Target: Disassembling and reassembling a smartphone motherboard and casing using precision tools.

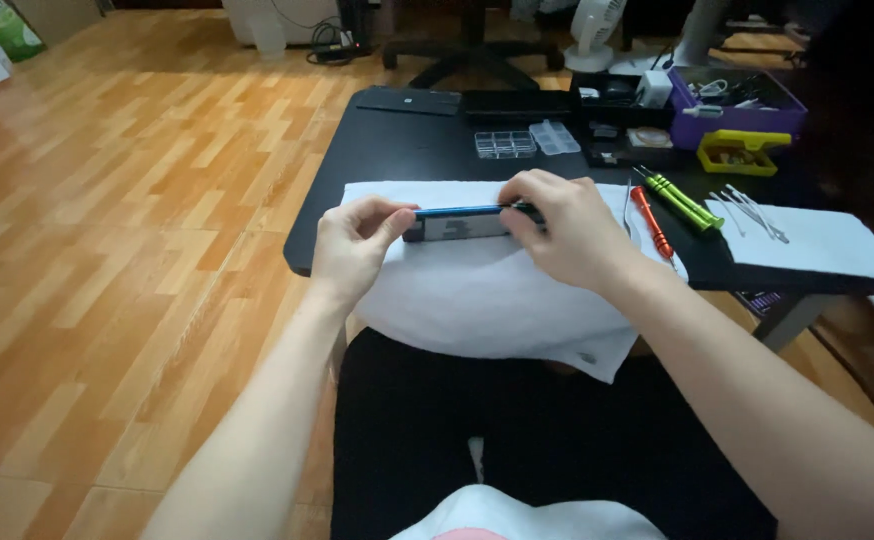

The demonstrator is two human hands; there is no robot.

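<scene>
On a white cloth (477, 300) draped over the near edge of a black table (397, 150), a thin slab-like device (462, 222) stands on its long edge — a phone, by its shape. Its upper rim is bright blue, and the face turned toward the camera is dark with a paler grey panel.

Both hands hold it by its ends. The left hand (352, 245) pinches the left end between thumb and curled fingers, closed on the blue rim. The right hand (562, 230) wraps over the right end, fingers bent down and closed around it.

The right hand covers that end of the device entirely, and its far face cannot be seen. Whether the panel is a separate part or just a reflection is hard to tell.

Just right of the hands lie an orange screwdriver (650, 222) and two green screwdrivers (679, 198); farther back sit clear compartment boxes (527, 141), a yellow tool (742, 150) and a purple tray (737, 105) — its contents are too small to make out.
</scene>
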